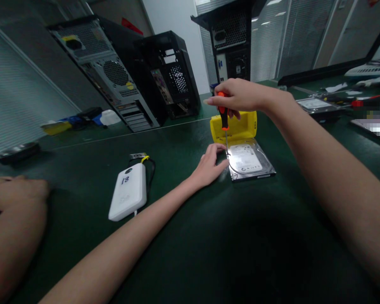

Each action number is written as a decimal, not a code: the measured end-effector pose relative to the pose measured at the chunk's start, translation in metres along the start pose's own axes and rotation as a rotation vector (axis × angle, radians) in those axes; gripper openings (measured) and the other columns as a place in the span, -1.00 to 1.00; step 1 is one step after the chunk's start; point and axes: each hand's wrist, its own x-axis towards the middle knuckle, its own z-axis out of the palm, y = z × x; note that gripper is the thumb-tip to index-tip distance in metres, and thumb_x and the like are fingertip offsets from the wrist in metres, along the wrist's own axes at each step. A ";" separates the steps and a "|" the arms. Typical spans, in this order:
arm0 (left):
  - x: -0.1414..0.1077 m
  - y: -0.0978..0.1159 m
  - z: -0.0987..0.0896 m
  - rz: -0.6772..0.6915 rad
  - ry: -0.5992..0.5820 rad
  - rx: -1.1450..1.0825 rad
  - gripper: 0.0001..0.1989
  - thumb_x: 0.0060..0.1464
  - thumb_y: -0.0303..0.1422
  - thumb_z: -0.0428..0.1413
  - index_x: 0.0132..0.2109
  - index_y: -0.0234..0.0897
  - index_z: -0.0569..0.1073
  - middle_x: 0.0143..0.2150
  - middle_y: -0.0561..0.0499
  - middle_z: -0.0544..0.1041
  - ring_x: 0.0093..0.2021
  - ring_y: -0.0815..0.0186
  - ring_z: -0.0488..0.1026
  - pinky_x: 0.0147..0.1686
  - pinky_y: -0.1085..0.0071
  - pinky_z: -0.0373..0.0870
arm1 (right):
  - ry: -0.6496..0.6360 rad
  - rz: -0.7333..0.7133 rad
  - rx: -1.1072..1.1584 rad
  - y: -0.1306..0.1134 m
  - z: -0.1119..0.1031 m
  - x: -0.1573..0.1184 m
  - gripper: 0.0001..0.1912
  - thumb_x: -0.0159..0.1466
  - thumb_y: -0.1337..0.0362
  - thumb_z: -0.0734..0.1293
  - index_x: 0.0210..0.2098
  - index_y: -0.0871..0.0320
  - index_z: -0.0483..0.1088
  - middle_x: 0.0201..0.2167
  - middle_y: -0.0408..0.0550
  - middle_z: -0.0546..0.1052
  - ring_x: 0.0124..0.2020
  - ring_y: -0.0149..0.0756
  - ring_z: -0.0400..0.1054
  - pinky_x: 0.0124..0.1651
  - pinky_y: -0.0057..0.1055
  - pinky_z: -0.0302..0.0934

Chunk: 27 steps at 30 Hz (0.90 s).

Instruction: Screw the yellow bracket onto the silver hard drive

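Observation:
My right hand (232,98) is wrapped round the red and black handle of a screwdriver (224,116), held upright. Its thin shaft points down to the left edge of a silver hard drive (247,158) with a white label, lying flat on the green table (177,236). My left hand (210,164) rests at the drive's left side, its fingers apart and fingertips close to the screwdriver's tip. Behind the drive, touching or nearly touching it, stands an open yellow box (237,126) with small dark bits inside. Where exactly the tip meets the drive is too small to tell.
A white power bank (129,192) marked 18 lies left, with a cable. Computer cases (114,71) stand at the back. Another person's arm (19,215) rests at far left. Another drive (316,105) and red-black pliers (370,101) lie at right.

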 end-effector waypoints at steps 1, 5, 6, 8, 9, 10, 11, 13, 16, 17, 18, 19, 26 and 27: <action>0.000 0.000 0.001 -0.007 0.003 -0.011 -0.66 0.14 -0.26 -0.01 0.03 -0.23 0.17 0.12 -0.17 0.27 0.18 0.11 0.24 0.14 0.05 0.16 | -0.005 0.014 0.000 -0.001 0.000 0.000 -0.65 0.28 0.12 0.23 -0.49 0.28 0.34 -0.60 -0.07 0.36 -0.49 -0.42 0.32 -0.51 -0.54 0.07; 0.002 0.000 -0.002 0.000 -0.043 -0.065 -0.50 0.09 -0.27 0.03 0.13 -0.24 0.05 0.22 -0.22 0.20 0.25 0.06 0.15 0.19 -0.02 0.04 | -0.058 0.053 0.031 -0.004 -0.002 0.000 -0.70 0.33 0.27 0.13 -0.45 0.28 0.34 -0.53 -0.04 0.41 -0.53 -0.43 0.32 -0.52 -0.52 0.12; 0.002 0.000 -0.006 0.013 -0.083 -0.070 -0.40 0.06 -0.26 0.06 0.19 -0.24 0.00 0.26 -0.25 0.15 0.29 0.03 0.08 0.21 -0.05 -0.02 | -0.068 0.055 0.039 -0.005 -0.002 0.000 -0.72 0.32 0.30 0.13 -0.44 0.28 0.34 -0.51 -0.04 0.42 -0.54 -0.44 0.32 -0.52 -0.52 0.12; 0.002 0.000 -0.014 0.043 -0.194 -0.075 -0.16 -0.03 -0.22 0.15 0.28 -0.23 -0.15 0.33 -0.29 0.00 0.34 -0.02 -0.09 0.23 -0.11 -0.16 | -0.079 0.057 0.051 -0.005 -0.003 0.000 -0.75 0.31 0.32 0.14 -0.43 0.28 0.34 -0.50 -0.04 0.43 -0.56 -0.46 0.31 -0.53 -0.52 0.13; 0.002 0.000 -0.018 0.052 -0.244 -0.089 -0.06 -0.07 -0.20 0.18 0.31 -0.20 -0.22 0.35 -0.29 -0.03 0.36 -0.02 -0.14 0.24 -0.12 -0.20 | -0.086 0.059 0.053 -0.004 -0.004 0.000 -0.76 0.31 0.32 0.15 -0.43 0.27 0.34 -0.49 -0.04 0.43 -0.57 -0.46 0.30 -0.53 -0.52 0.14; 0.001 0.000 -0.022 0.057 -0.284 -0.107 0.02 -0.09 -0.19 0.21 0.32 -0.17 -0.29 0.35 -0.28 -0.03 0.36 0.01 -0.14 0.24 -0.12 -0.19 | -0.088 0.062 0.053 -0.004 -0.004 0.001 -0.77 0.31 0.32 0.15 -0.43 0.27 0.33 -0.49 -0.03 0.43 -0.57 -0.47 0.29 -0.54 -0.52 0.14; 0.000 0.000 -0.025 0.062 -0.308 -0.115 0.09 -0.13 -0.18 0.24 0.33 -0.15 -0.35 0.35 -0.28 -0.01 0.36 0.03 -0.13 0.24 -0.11 -0.16 | -0.091 0.064 0.052 -0.004 -0.004 0.001 -0.77 0.30 0.31 0.15 -0.43 0.27 0.32 -0.49 -0.03 0.44 -0.58 -0.48 0.29 -0.55 -0.52 0.14; -0.002 0.001 -0.027 0.065 -0.319 -0.087 0.24 -0.25 -0.16 0.31 0.34 -0.14 -0.41 0.35 -0.28 -0.02 0.35 0.03 -0.11 0.24 -0.10 -0.11 | -0.100 0.062 0.043 -0.005 -0.004 0.000 -0.77 0.30 0.30 0.15 -0.43 0.25 0.31 -0.47 -0.03 0.44 -0.59 -0.49 0.27 -0.56 -0.52 0.14; -0.005 0.004 -0.023 0.052 -0.274 0.002 0.31 -0.32 -0.09 0.33 0.35 -0.18 -0.41 0.37 -0.31 -0.12 0.35 -0.06 -0.15 0.24 -0.10 -0.13 | -0.105 0.050 0.034 -0.008 -0.003 -0.001 -0.76 0.31 0.27 0.15 -0.44 0.24 0.29 -0.46 -0.03 0.44 -0.60 -0.49 0.25 -0.54 -0.50 0.16; -0.005 0.006 -0.021 0.050 -0.258 0.017 0.29 -0.30 -0.07 0.31 0.35 -0.19 -0.41 0.37 -0.32 -0.13 0.35 -0.08 -0.16 0.24 -0.10 -0.13 | -0.109 0.047 0.031 -0.009 -0.003 -0.001 -0.76 0.30 0.27 0.15 -0.44 0.23 0.28 -0.47 -0.03 0.43 -0.60 -0.49 0.25 -0.52 -0.49 0.18; -0.006 0.006 -0.018 0.052 -0.245 0.020 0.28 -0.28 -0.05 0.30 0.35 -0.19 -0.41 0.37 -0.32 -0.13 0.35 -0.08 -0.15 0.25 -0.10 -0.14 | -0.107 0.047 0.028 -0.011 -0.003 -0.002 -0.76 0.30 0.26 0.15 -0.45 0.23 0.28 -0.49 -0.04 0.42 -0.61 -0.49 0.24 -0.51 -0.48 0.18; -0.006 0.007 -0.016 0.057 -0.234 0.016 0.28 -0.28 -0.05 0.30 0.35 -0.19 -0.41 0.37 -0.32 -0.12 0.35 -0.08 -0.14 0.25 -0.10 -0.14 | -0.108 0.047 0.025 -0.012 -0.003 -0.002 -0.76 0.30 0.26 0.15 -0.45 0.22 0.27 -0.50 -0.04 0.42 -0.61 -0.49 0.24 -0.50 -0.47 0.19; -0.005 0.002 -0.012 0.047 -0.199 0.020 0.34 -0.33 0.00 0.30 0.34 -0.21 -0.47 0.35 -0.36 -0.08 0.34 -0.10 -0.13 0.24 -0.12 -0.16 | -0.161 0.063 0.034 -0.012 -0.002 0.003 -0.76 0.32 0.24 0.13 -0.44 0.22 0.24 -0.50 -0.04 0.41 -0.61 -0.49 0.24 -0.54 -0.49 0.19; -0.004 0.002 -0.012 0.047 -0.197 0.032 0.35 -0.33 0.01 0.30 0.34 -0.22 -0.47 0.36 -0.35 -0.09 0.35 -0.11 -0.15 0.24 -0.11 -0.16 | -0.166 0.064 0.038 -0.011 -0.002 0.003 -0.76 0.32 0.25 0.13 -0.44 0.22 0.23 -0.51 -0.05 0.41 -0.60 -0.48 0.26 -0.54 -0.50 0.19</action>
